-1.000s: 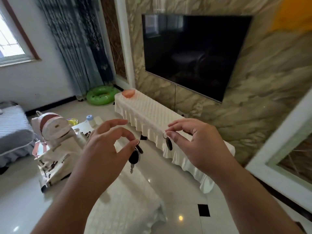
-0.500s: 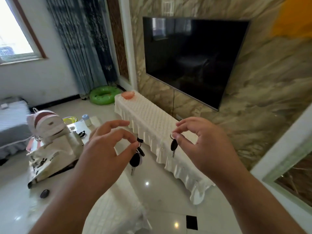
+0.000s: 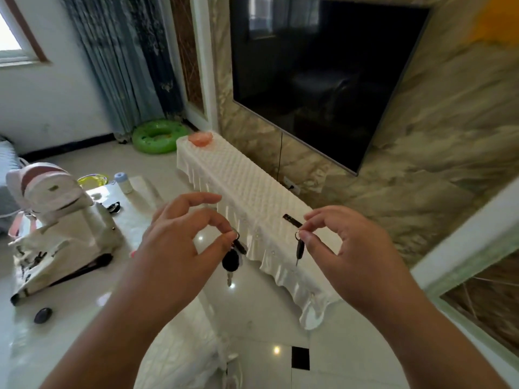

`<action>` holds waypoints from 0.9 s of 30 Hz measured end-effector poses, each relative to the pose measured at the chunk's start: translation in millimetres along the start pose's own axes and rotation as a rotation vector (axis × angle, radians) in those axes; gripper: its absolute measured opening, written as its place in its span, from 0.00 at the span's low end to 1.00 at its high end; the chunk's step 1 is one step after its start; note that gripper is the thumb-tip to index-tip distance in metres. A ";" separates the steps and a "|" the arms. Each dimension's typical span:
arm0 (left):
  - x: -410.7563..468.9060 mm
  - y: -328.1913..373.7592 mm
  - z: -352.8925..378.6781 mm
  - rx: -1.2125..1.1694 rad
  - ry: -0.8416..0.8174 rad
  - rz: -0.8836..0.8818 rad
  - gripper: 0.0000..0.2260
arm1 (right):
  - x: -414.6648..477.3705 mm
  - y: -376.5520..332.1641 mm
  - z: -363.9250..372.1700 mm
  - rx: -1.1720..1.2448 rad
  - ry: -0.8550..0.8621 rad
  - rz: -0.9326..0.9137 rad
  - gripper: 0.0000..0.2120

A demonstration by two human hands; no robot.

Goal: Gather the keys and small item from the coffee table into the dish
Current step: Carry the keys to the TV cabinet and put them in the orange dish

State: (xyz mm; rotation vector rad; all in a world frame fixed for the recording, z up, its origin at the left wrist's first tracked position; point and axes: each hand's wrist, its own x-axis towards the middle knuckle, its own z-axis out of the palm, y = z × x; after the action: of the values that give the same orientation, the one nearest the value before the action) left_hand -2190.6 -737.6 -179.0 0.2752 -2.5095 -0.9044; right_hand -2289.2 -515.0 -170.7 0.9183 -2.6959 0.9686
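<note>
Marble-walled room with dark television (image 3: 323, 80), left hand (image 3: 179, 248) pinched a black-fobbed key bunch (image 3: 231, 261), right hand (image 3: 354, 256) pinched a single black-headed key (image 3: 299, 248) (both dangled over the tiled floor (image 3: 252, 318)), pink dish (image 3: 200, 138) sat far back on the white-covered bench (image 3: 244, 189).

Just one view here, head-worn and wide-angle, looking forward and down. Both forearms come in from the bottom edge, and the left hand (image 3: 179, 248) and right hand (image 3: 351, 248) sit about mid-frame, really close to the lens. The tabletop (image 3: 132, 220) is lower left, near the camera, with the floor (image 3: 252, 332) lower middle. Further out it faces the TV (image 3: 323, 80) wall, and the window (image 3: 11, 37) is off in the top left corner. The whole frame leans a bit and straight lines bend at the edges.
</note>
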 end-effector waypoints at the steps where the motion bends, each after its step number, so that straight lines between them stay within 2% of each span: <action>1: 8.9 -4.2 4.3 0.006 -0.006 0.007 0.03 | 7.4 3.1 1.6 -0.012 -0.005 0.012 0.02; 9: 97.1 -45.4 25.8 -0.043 -0.046 0.029 0.01 | 90.2 16.7 20.7 -0.103 0.004 0.048 0.02; 18: 171.3 -103.8 24.4 -0.042 -0.055 0.006 0.02 | 181.0 12.7 73.7 -0.110 -0.038 0.035 0.02; 27: 219.7 -113.5 14.8 0.039 0.014 0.000 0.02 | 249.6 15.3 95.5 -0.052 -0.058 -0.027 0.03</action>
State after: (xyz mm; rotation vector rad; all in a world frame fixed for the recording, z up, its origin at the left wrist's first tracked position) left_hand -2386.5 -889.1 -185.3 0.2933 -2.5166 -0.8521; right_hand -2492.0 -689.7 -175.3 0.9847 -2.7346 0.8757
